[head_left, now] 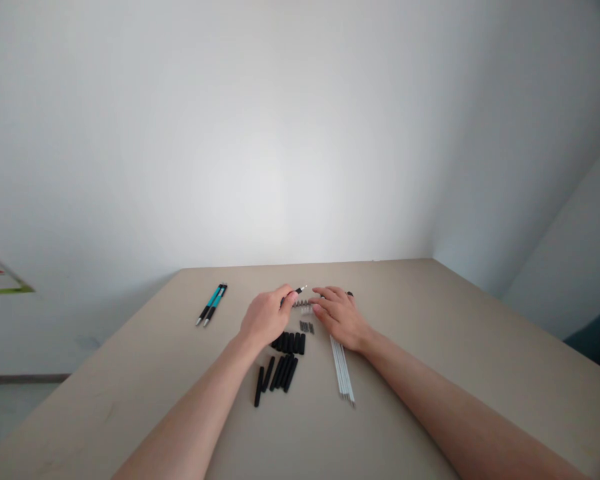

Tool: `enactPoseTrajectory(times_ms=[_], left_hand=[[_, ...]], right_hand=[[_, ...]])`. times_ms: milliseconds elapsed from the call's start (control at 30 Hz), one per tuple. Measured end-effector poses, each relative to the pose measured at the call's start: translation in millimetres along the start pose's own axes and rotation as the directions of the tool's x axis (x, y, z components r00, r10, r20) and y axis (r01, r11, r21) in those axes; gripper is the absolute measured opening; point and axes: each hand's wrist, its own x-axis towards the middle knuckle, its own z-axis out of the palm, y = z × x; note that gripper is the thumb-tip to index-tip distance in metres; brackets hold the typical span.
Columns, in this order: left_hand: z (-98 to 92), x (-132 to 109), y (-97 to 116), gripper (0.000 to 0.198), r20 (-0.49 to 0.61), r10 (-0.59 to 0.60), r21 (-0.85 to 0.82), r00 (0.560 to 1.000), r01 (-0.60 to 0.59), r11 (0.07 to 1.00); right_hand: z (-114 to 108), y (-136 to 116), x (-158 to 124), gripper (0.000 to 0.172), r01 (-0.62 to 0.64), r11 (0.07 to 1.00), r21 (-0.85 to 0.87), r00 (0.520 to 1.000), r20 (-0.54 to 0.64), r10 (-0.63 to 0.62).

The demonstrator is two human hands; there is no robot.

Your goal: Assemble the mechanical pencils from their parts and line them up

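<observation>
Bare hands (266,315), bare forearms (193,417)

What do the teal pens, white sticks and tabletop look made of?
Teal pens: probably smooth plastic, judging by solid color blocks; silvery tips suggest metal. White sticks: likely smooth plastic, evenly opaque white. Tabletop: perhaps matte laminate, being uniformly beige with little glare.

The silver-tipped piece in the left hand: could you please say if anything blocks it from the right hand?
Nothing visible does: an open gap separates the silver-tipped piece in the left hand from the right hand. The small grey parts lie lower in view.
</observation>
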Motion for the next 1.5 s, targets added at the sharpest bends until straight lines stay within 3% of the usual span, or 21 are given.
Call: enactPoseTrajectory(times_ms=[400, 1100, 1500], left_hand=[[1.5, 0, 2, 0.034, -0.043, -0.042, -0.077, 0.998, 0.039, 0.996], [-0.1, 0, 2, 0.035, -0.032, -0.049, -0.05, 0.998, 0.047, 0.998], [-5.8, -2, 6, 0.037, -0.039, 0.01, 0.03, 0.999, -0.009, 1.0]], right_hand=[[-5, -10, -1, 0.048, 0.015, 1.0, -0.002, 0.995, 0.1, -0.015], [-4, -12, 1, 0.041, 0.025, 1.0, -0.002, 0.998, 0.066, -0.025], [-3, -7, 3, 0.03, -0.033, 0.999, -0.028, 0.999, -0.021, 0.032]])
